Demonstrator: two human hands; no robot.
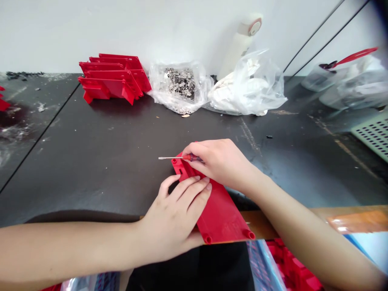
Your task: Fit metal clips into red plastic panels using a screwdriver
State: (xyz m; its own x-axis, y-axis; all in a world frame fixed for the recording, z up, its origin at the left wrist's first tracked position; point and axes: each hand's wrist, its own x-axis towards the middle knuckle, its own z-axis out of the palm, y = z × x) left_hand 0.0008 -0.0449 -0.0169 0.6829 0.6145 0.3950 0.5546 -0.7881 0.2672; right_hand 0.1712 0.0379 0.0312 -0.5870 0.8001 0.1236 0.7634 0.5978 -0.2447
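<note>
My right hand (220, 161) grips a small screwdriver (178, 157) with a red handle, its thin metal shaft pointing left, past the panel's far end. The shaft's tip touches nothing visible. That hand rests over the far end of a flat red plastic panel (221, 214), which has short round pegs at its near corners and a small slot near its far end. My left hand (172, 218) lies across the panel's left edge, fingers curled over it, holding it against the table.
A stack of red plastic parts (112, 79) stands at the back, beside a clear bag of small metal pieces (180, 85) and a bag of white items (245, 91). A white bottle (242, 44) leans on the wall. Bags and a perforated grey panel (374, 135) lie right.
</note>
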